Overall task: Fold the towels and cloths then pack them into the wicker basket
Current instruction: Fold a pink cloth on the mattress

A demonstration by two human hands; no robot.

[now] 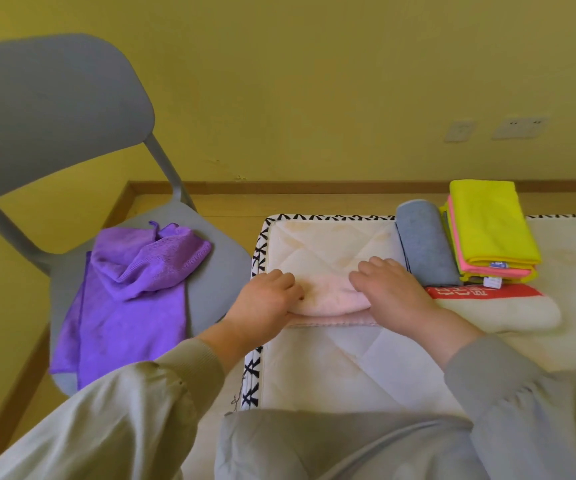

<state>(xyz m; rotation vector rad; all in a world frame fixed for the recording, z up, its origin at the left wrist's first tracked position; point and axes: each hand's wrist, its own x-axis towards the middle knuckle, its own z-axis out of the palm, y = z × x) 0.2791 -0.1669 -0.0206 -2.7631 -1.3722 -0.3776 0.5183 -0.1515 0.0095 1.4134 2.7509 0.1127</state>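
Rolling step: my left grip [269, 299] and right grip [390, 289] clasp the towel [328, 301], left of the grey roll [425, 251]. Next probably needs even pressure.

Soft, matt pink towel [328, 299] at near centre, with fine fuzzy pile. Beneath it, smooth dull quilted white fabric of the mattress pad [331, 368], stitched in diagonals and edged with woven black-and-white tape [258, 258]. Just right, a rolled grey towel [425, 247] of short dense nap, matt. Farther right, a bright yellow cloth [491, 226], microfibre-like, lying on a pink cloth [487, 270], equally matt. Near right, a plush white towel [494, 313] with a flatter red band [480, 292]. On the left, a purple microfibre cloth [123, 306], faintly sheened and partly ribbed, over a smooth matt grey plastic chair [54, 109]. Far off, a matt painted yellow wall [314, 81], wooden skirting [314, 187] and pale plastic sockets [518, 127]. Nearest, grey cloth sleeves [189, 368] with ribbed knit cuffs.
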